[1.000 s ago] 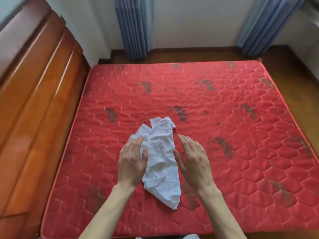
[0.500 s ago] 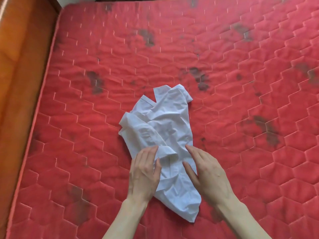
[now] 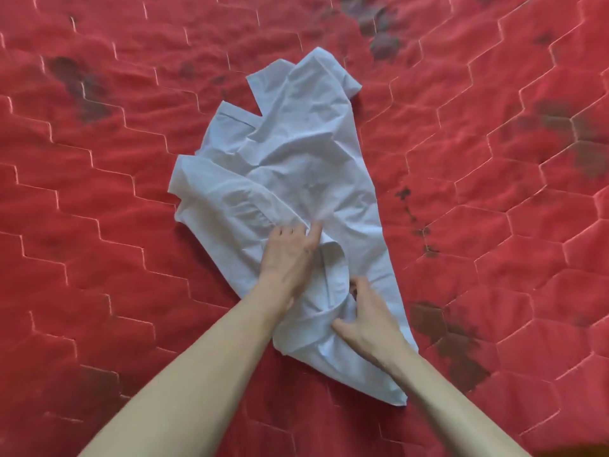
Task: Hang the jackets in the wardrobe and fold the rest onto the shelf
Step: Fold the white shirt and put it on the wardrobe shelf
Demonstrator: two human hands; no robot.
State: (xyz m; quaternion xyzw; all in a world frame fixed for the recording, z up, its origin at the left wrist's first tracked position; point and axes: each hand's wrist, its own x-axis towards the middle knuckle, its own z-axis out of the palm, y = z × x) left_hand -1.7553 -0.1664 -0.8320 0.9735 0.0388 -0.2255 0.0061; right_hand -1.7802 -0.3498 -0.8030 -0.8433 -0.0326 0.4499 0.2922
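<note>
Head view looks straight down on a red quilted mattress (image 3: 115, 199) stitched in a hexagon pattern, with dark blotches scattered over it, the heaviest near the top centre and along the right side. A pale, crumpled garment (image 3: 296, 166) lies on the mattress near the middle, spread in a long uneven shape that runs from the upper centre down toward the lower right, where it narrows to a point. Its surface is full of creases, and a notched edge shows on its upper left. What kind of garment it is cannot be told from these folds. Both bare forearms reach in from the bottom edge. The left hand (image 3: 288, 255) lies palm down on the cloth at the garment's lower half, its fingers bent so the tips dig into the fabric; the grip looks like a pinch on a ridge of cloth by the fingertips, though the thumb is hidden beneath the hand. Just to the right of that hand a fold of the cloth stands up in a rounded loop. The right hand (image 3: 369, 318) sits lower, at the near side of that loop, thumb pointing left and fingers curled over the bunched fabric, gripping it. The two hands are close together with only the raised fold between them. No container, shelf or wardrobe appears; the garment rests on the mattress alone.
</note>
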